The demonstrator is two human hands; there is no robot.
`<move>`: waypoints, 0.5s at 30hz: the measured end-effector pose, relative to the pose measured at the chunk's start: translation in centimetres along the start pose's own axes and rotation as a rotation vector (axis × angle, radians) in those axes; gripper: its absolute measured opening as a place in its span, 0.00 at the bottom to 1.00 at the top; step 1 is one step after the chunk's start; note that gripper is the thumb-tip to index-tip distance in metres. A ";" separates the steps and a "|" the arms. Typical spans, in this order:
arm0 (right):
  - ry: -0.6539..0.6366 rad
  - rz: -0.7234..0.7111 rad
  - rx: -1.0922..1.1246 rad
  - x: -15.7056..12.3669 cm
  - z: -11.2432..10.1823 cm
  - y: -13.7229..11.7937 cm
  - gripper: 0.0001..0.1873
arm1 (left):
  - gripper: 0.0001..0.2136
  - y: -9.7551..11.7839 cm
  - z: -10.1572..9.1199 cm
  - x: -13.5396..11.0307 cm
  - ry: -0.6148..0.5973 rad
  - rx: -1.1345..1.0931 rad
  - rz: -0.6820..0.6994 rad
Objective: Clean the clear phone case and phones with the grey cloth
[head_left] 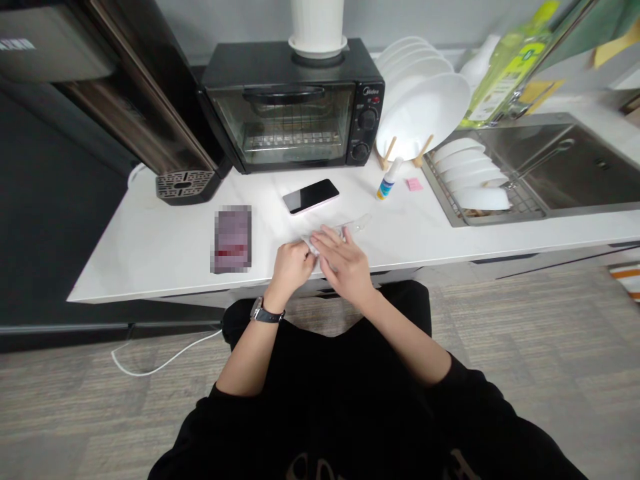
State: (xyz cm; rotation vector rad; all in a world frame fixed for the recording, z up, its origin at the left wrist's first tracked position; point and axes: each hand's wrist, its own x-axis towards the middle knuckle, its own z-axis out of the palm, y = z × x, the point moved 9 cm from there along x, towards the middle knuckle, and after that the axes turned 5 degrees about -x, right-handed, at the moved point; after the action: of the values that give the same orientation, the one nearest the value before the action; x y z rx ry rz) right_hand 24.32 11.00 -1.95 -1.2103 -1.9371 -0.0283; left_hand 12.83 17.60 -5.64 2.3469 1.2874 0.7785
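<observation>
A pixelated rectangular item (pixel 233 239) lay on the white desk (pixel 150 267), left of the hands. The left hand (pixel 290 270), watch on wrist, pinched a clear plastic piece (pixel 345 230) near the desk's front edge. The right hand (pixel 345 263) held it too, fingers narrowed across it. A black phone (pixel 311 197) lay just beyond; a small bottle (pixel 389 179) stood further right.

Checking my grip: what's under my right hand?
A clear plastic piece pokes out from beneath the right hand over the white countertop; the covered part can't be seen.
</observation>
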 end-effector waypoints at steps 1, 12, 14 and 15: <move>-0.014 -0.015 0.002 -0.1 0.4 -0.8 0.25 | 0.10 -0.2 0.1 0.0 -0.005 0.031 0.001; 0.099 0.085 -0.071 0.5 -2.6 5.0 0.23 | 0.15 0.6 -0.1 -0.3 -0.008 -0.169 0.047; 0.143 0.124 -0.100 0.6 -3.6 6.7 0.22 | 0.17 0.6 -0.1 -0.4 -0.007 -0.210 0.047; 0.158 0.128 -0.111 0.6 -4.0 7.2 0.21 | 0.17 0.6 -0.1 -0.4 -0.007 -0.213 0.042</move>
State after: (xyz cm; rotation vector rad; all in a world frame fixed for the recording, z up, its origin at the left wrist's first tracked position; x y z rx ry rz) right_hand 32.08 13.66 -1.68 -1.3610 -1.7376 -0.1621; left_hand 12.99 16.95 -5.33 2.2103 1.0965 0.8733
